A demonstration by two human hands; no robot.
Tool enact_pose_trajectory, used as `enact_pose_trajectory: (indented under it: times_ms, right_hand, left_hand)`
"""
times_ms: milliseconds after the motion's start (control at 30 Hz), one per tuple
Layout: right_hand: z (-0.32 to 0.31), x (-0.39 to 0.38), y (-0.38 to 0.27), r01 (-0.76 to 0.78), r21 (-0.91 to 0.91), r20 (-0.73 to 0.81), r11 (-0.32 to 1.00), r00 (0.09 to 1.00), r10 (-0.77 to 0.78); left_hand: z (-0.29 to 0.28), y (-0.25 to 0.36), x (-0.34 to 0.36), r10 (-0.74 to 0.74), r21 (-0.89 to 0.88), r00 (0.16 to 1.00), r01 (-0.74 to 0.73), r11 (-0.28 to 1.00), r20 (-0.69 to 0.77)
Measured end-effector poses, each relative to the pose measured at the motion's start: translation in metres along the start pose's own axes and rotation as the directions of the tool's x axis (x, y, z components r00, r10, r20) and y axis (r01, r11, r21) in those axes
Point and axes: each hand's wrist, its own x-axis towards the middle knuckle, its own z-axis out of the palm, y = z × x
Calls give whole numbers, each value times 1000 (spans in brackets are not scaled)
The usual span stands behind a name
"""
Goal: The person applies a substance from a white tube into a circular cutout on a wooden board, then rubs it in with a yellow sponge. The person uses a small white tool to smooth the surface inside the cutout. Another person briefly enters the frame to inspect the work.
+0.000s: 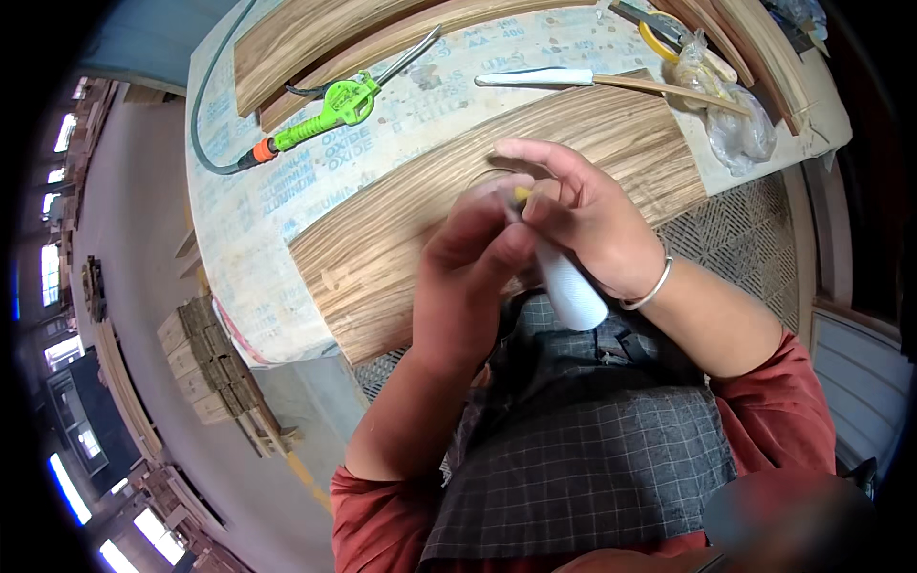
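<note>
My right hand (592, 215) grips a white tube-shaped bottle (571, 286), its base pointing down toward my body. My left hand (473, 277) pinches the bottle's small yellow tip (522, 194) between fingers and thumb. Both hands hover over a striped wooden panel (401, 229) lying on the paper-covered workbench (239, 220). A silver bangle (650, 289) circles my right wrist. The bottle's upper part is hidden by my fingers.
A green air blow gun (339, 107) with a grey hose lies at the back left. A white-handled tool (544, 77), a plastic bag (731, 119) and curved wood strips (315, 33) sit along the far edge. Stacked wood blocks (205, 358) stand on the floor at left.
</note>
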Motion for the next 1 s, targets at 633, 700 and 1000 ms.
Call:
enact_pose_trajectory:
  times_ms: [633, 700, 1000]
  right_hand:
    - [-87, 58, -15, 366, -917, 399, -159, 822, -407]
    - [-94, 58, -14, 412, -905, 418, -111, 806, -419]
    - [-98, 61, -11, 436, -899, 405, -33, 802, -439]
  left_hand:
    - [-1, 5, -6, 208, 887, 871, 395, 240, -444]
    - [7, 7, -6, 208, 895, 873, 412, 168, -441]
    - [13, 8, 5, 222, 888, 860, 454, 78, -459]
